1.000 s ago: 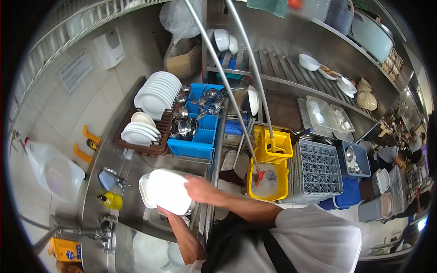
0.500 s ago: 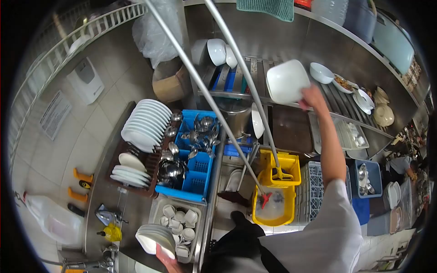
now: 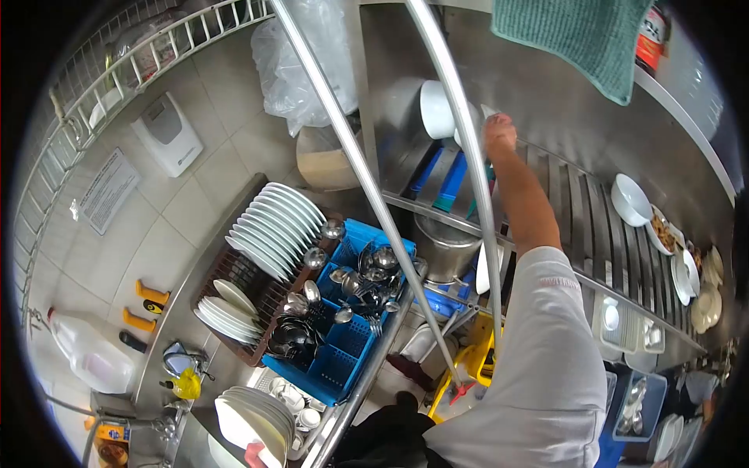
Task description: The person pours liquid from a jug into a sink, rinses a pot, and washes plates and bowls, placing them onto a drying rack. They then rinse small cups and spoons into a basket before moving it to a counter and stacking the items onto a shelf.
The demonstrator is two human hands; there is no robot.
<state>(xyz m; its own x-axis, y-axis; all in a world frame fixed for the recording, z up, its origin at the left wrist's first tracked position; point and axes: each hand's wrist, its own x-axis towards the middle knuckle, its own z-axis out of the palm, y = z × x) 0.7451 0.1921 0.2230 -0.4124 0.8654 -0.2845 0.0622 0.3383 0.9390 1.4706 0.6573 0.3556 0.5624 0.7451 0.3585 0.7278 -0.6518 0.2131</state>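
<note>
The stacked dishes [image 3: 246,421] look smooth and glossy, like the plates [image 3: 273,234]; whether ceramic or plastic is unclear. Spoons [image 3: 316,258] are polished metal, their basket [image 3: 300,374] plastic. The 2 poles [image 3: 368,189] are smooth, shiny metal, the slatted shelf [image 3: 576,207] duller metal. The towel [image 3: 577,39] is rough cloth, the bag [image 3: 304,70] crinkled translucent plastic, the box [image 3: 328,168] matt cardboard, the wall tiles [image 3: 187,210] smooth.

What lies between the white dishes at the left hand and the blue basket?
In the head view, white cups lie between the stacked white dishes and the blue basket.
</note>
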